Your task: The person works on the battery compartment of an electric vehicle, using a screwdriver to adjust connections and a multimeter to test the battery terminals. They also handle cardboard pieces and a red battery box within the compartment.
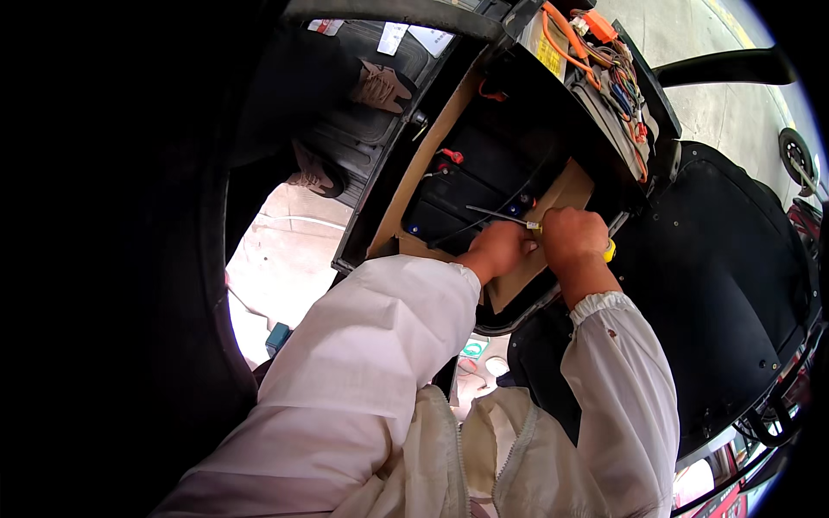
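Observation:
In the head view, an open black metal compartment (pixel 347 243) holds black batteries (pixel 466 164) with red terminal caps (pixel 452 156), blue studs and a thin black cable, between cardboard liners (pixel 404 177). My right hand (pixel 574 235) is closed round a yellow-handled screwdriver (pixel 610 250), whose thin metal shaft (pixel 492 213) lies across the battery tops, pointing left. Just below and left of it, my left hand (pixel 501 249) reaches over the compartment's near part with curled fingers; what they grip is hidden.
Wiring with orange cables (pixel 587 65) sits at the upper right. A black panel (pixel 708 276) fills the right side. Another person's shoes (pixel 380 86) rest on a grey footboard (pixel 363 129) at the left. A loose wheel (pixel 794 158) is at the far right.

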Motion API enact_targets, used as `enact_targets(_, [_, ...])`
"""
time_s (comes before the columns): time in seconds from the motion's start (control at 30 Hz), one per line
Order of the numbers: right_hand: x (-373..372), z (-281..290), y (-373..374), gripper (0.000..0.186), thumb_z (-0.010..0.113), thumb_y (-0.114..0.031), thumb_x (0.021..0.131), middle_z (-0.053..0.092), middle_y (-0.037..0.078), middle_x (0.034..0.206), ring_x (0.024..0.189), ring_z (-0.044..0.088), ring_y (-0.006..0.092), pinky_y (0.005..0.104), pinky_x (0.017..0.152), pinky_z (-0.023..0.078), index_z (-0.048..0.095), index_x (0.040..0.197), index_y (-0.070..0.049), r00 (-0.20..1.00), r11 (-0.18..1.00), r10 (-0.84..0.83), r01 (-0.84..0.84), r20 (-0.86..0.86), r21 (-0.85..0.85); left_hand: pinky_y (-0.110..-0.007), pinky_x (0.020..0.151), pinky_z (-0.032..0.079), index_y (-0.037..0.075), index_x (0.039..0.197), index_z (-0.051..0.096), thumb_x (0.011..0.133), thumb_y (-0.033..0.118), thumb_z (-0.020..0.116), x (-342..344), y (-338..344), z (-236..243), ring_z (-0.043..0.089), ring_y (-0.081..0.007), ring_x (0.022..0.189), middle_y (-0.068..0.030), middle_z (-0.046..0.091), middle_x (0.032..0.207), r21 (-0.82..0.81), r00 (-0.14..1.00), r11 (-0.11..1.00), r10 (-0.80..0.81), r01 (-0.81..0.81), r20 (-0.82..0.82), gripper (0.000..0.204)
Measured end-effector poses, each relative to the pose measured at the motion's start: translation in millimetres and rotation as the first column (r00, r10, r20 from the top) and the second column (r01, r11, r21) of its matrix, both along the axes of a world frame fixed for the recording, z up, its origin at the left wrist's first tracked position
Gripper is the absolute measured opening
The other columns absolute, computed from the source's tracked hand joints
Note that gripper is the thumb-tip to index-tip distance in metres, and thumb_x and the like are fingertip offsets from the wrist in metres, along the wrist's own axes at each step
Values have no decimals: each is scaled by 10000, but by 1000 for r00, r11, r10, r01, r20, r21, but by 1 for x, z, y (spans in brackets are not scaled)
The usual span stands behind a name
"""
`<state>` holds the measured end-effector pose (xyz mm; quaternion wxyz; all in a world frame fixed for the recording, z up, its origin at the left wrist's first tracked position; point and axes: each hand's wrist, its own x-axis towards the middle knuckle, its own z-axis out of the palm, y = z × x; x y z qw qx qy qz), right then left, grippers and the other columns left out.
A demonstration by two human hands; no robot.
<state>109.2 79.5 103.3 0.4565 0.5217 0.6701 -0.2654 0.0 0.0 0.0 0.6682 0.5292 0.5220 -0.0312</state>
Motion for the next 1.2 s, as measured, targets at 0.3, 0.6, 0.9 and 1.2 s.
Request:
enact_targets(0.3, [9,-9,-17,273,647,-222,847,734,139,866,810,734,280,384,683,586,609,1002,-1,968,938,-251,244,-3,246,-464,793,515,110,1003,715,885,311,632,3,4,1,648,-379,920,-172,692,951,32,986,998,59,-54,-158,248])
enact_targets(0.6, [10,-9,-19,407,798,-409,741,728,129,975,938,708,301,383,783,577,724,963,-76,843,835,-533,510,72,208,-475,826,520,136,1039,695,896,326,606,21,5,13,642,-386,976,-177,688,1012,-2,965,999,-37,38,-260,254])
enact_targets(0.9, [10,-5,-7,400,785,-392,754,726,126,1011,965,702,301,387,810,567,723,985,-70,902,903,-423,412,85,119,-451,852,514,164,1090,701,892,240,602,22,-3,7,650,-366,979,-165,694,1029,9,978,997,75,-74,-195,233])
enact_targets(1.2, [21,-8,-5,224,646,-202,808,720,161,1002,951,698,327,402,811,565,725,961,-59,893,887,-450,448,-8,107,-455,855,498,50,1141,608,918,315,622,2,-8,0,625,-405,1013,-230,657,1058,22,1000,1000,1,-1,-15,347])
